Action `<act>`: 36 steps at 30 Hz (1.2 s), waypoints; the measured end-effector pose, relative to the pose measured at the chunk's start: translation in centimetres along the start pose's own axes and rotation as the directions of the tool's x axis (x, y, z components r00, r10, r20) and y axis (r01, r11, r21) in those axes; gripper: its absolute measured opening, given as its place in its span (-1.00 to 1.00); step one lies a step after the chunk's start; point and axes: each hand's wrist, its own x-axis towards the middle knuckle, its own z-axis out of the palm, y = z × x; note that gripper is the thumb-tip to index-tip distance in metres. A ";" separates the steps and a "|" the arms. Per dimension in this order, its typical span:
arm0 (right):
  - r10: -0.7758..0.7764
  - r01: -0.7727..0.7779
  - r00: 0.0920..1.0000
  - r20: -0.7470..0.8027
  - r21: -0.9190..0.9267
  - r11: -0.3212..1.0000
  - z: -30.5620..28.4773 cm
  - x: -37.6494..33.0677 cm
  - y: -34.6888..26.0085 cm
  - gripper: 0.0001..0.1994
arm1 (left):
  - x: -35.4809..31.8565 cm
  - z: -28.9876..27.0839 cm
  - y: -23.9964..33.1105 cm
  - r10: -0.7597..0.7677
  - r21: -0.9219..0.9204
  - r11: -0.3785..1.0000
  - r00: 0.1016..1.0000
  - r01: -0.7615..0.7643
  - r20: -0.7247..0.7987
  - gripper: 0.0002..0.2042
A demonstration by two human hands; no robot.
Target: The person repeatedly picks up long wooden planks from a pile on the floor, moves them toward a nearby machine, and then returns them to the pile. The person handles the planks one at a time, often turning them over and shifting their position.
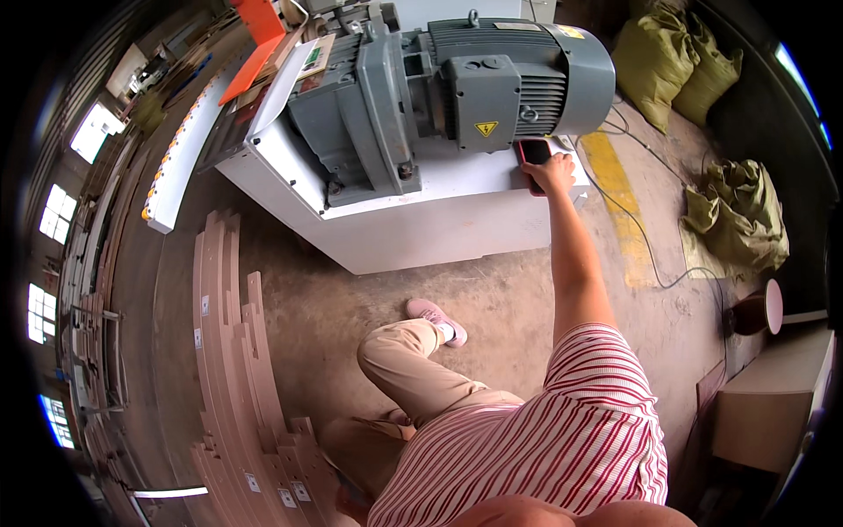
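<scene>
Seen from above, a person in a red-and-white striped shirt and beige trousers is standing on a dusty concrete floor. The right hand is reaching out at the end of a straight bare arm, with its fingers curled around a dark rectangular phone with a red edge. The phone is resting on, or just above, the top of a white box-shaped machine base, at its right end. Just beside the phone, on the same base, is sitting a large grey electric motor with a ribbed casing. The left hand is not showing anywhere in the view.

To the person's left, long curved strips of brown wood are lying stacked on the floor. To the right, olive-green woven sacks are slumping near a painted yellow floor stripe. One pink shoe is pointing toward the machine base.
</scene>
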 end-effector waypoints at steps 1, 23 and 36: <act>-0.001 0.001 1.000 0.005 -0.003 1.000 -0.2 0.0 -0.1 -0.17 | 0.6 0.3 0.5 -0.010 -0.002 1.000 1.000 0.010 0.015 -0.56; -0.748 0.714 0.442 -0.495 0.699 -0.040 -4.1 -26.3 -20.8 -0.50 | 2.9 3.1 5.6 -0.144 -0.001 0.989 0.956 0.149 0.254 -0.61; -0.735 0.901 -0.139 -0.663 0.223 -0.372 -7.1 -28.6 -37.3 -0.73 | 1.8 2.8 8.6 -0.193 -0.032 0.975 0.912 0.219 0.362 -0.62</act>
